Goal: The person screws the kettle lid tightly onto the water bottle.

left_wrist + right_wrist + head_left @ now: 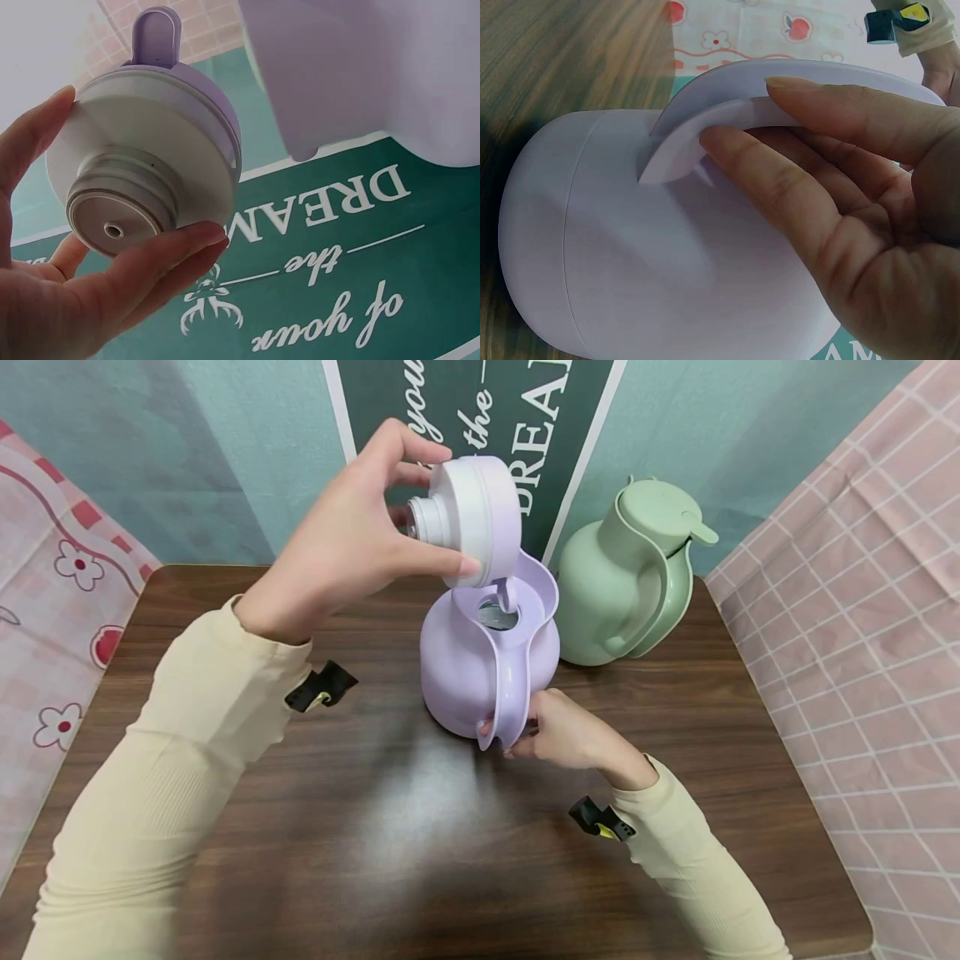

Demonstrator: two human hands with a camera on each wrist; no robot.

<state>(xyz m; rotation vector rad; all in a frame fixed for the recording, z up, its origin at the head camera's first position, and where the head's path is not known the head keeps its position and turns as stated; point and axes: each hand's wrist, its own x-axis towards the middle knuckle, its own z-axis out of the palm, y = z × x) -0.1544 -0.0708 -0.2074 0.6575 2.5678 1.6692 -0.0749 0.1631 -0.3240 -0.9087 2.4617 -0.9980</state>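
Observation:
A lilac thermos jug (457,668) stands upright on the table, its round mouth (498,615) uncovered. Above and slightly behind the mouth, my left hand (352,527) grips the jug's lid (501,518), thumb on one side and fingers on the other. The lid is tipped sideways, with its white threaded stopper pointing left; in the left wrist view the stopper's underside (116,225) shows a small central hole, and a lilac tab (156,37) sticks out at the top. Low on the jug, my right hand (566,735) holds the handle (705,135), fingers curled through its loop.
Close behind the lilac jug to the right stands a closed green thermos jug (600,585). The brown wooden table (360,860) reaches back to a teal wall covering with a dark green lettered panel (480,410). Pink checked cloth (862,568) hangs at the right, patterned cloth (67,610) at the left.

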